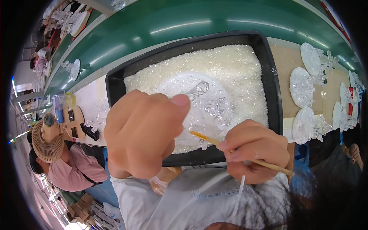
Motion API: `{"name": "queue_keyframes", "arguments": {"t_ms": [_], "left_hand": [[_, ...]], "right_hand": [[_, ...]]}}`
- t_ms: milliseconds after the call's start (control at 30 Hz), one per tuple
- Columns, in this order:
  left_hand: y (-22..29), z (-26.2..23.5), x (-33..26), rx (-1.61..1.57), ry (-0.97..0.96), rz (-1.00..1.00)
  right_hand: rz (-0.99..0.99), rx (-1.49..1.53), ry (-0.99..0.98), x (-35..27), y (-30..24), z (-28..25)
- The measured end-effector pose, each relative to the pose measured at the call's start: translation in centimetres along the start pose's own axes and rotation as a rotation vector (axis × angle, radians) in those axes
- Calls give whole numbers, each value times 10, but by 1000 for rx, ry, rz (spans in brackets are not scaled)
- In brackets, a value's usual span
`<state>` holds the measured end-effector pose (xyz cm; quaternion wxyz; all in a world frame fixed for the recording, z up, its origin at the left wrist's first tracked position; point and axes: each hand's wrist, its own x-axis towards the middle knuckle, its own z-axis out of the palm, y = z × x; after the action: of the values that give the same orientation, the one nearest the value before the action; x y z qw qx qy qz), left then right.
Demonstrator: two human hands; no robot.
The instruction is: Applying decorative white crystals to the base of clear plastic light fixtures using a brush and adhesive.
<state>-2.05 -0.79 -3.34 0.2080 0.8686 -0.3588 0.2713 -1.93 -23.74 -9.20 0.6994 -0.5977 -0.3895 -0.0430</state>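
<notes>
My left hand [142, 132] is closed above the left part of a black tray [273, 88], knuckles up. At its thumb begins a clear ornament [200, 89] with sculpted detail, which it appears to grip; the fingertips are hidden. Behind this lies a round whitish disc [170, 82] with clear raised parts, over the pale, glittering granules [245, 76] in the tray. My right hand [255, 151] pinches a thin brush [268, 165] with a wooden handle. Its amber tip points left, toward the disc's lower edge.
Several whitish discs with clear ornaments [303, 87] stand on brown board to the right. A green surface [214, 25] runs behind the tray. At left are a fan [48, 138], a person in pink [76, 168] and clear pieces. Another person's hand [355, 153] shows far right.
</notes>
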Motion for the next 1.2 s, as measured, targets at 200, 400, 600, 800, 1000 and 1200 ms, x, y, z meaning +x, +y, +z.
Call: {"name": "queue_keyframes", "arguments": {"t_ms": [200, 400, 600, 800, 1000, 1200], "left_hand": [[5, 21, 4, 76, 326, -66], [6, 17, 6, 58, 269, -69], [-4, 19, 6, 28, 295, 32], [7, -1, -7, 23, 74, -96], [5, -5, -6, 57, -30, -125], [0, 0, -6, 42, 74, -64]], "right_hand": [[23, -76, 73, -3, -2, 3], [-28, -116, 20, 1, 3, 10], [-93, -115, 162, -6, 1, 4], [-116, -243, 262, -9, 2, 11], [-218, -345, 190, -7, 7, 13], [-253, -382, 139, -2, 8, 17]]}}
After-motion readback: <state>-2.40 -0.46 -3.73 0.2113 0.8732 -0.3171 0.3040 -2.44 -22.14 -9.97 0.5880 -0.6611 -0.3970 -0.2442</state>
